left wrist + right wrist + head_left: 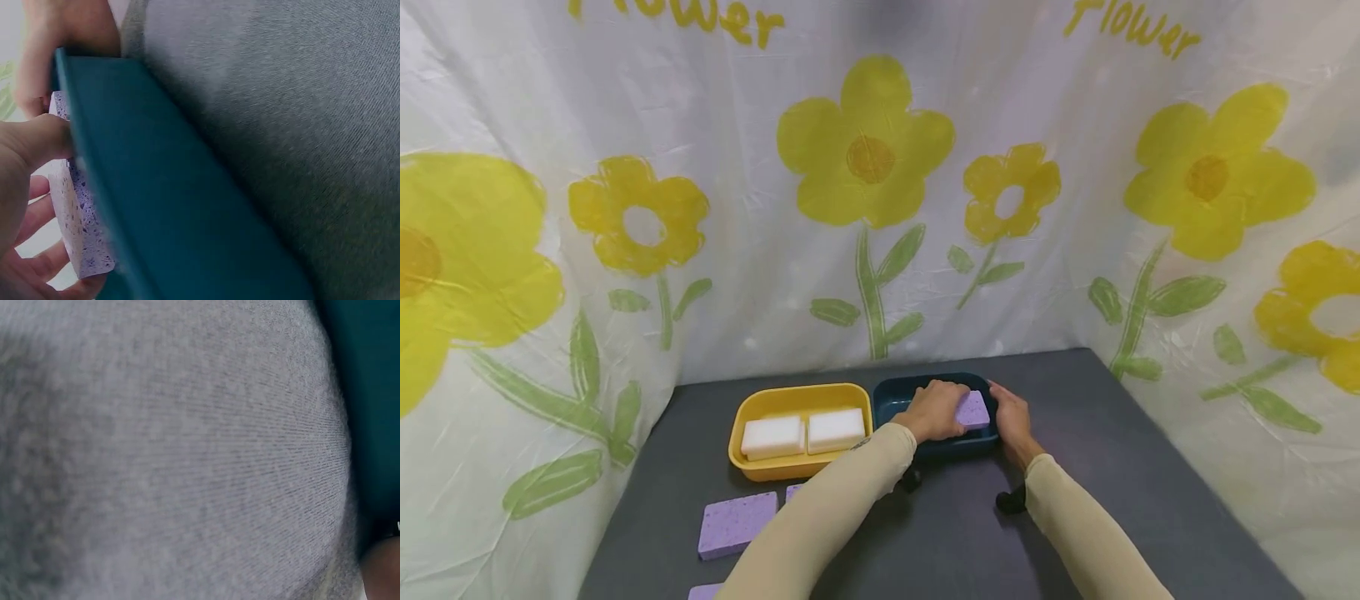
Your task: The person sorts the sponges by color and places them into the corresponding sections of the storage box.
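Note:
My left hand (934, 410) grips a purple sponge (973, 410) inside the dark teal tray (961, 447). In the left wrist view the thumb lies on the near side of the speckled sponge (84, 219), close to the rim, and the fingers are on its far side. At the tray's right end, my right hand (1012, 417) holds the wall, with a digit reaching over the rim beside the sponge. Only a small part of that hand shows at the lower right of the right wrist view, against the teal wall (375, 406).
Left of the teal tray stands a yellow tray (750, 468) with two white sponges (772, 437) lying side by side. More purple sponges (737, 523) lie on the dark grey table (970, 533) at the front left, one partly behind my left sleeve. A flower-painted curtain (730, 250) surrounds the table.

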Action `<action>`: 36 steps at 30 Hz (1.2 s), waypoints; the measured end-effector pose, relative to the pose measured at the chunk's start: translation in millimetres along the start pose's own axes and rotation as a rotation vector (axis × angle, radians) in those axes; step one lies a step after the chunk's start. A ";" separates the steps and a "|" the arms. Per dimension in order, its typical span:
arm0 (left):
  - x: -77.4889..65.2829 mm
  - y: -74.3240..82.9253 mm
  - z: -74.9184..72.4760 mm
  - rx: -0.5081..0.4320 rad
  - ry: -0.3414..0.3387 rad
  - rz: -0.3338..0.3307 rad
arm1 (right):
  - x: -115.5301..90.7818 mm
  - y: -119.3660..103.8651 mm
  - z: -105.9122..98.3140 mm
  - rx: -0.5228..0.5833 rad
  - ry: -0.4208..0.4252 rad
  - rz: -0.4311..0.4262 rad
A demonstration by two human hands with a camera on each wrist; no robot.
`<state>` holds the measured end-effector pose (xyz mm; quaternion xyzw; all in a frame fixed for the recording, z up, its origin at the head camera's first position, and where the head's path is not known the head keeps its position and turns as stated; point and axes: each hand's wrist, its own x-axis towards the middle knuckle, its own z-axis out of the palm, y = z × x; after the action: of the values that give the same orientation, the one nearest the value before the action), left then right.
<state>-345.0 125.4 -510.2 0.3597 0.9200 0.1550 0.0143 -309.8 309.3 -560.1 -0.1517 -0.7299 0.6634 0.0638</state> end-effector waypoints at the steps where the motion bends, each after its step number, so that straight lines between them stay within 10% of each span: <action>1: 2.3 -0.6 2.7 -0.008 -0.004 -0.007 | 0.1 -0.5 -0.4 -0.002 0.000 -0.001; 8: 6.4 3.5 11.3 -0.030 -0.034 -0.047 | 3.3 0.0 1.3 0.001 0.041 -0.017; 17: 60.6 -41.9 89.9 -0.056 0.007 -0.002 | 7.5 2.6 1.5 0.011 0.056 -0.027; 21: 58.6 -38.9 87.9 -0.076 -0.001 -0.034 | 5.9 1.7 0.6 0.007 0.047 -0.026; 28: 22.6 -6.3 36.0 -0.195 -0.032 -0.104 | 5.0 0.1 0.8 0.015 0.040 -0.026; 36: 60.8 -49.1 97.3 -0.167 0.033 -0.030 | 4.7 0.8 1.7 0.041 0.047 -0.046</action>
<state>-408.9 158.6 -612.0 0.3410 0.9092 0.2368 0.0316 -314.5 309.1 -561.6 -0.1490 -0.7179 0.6728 0.0990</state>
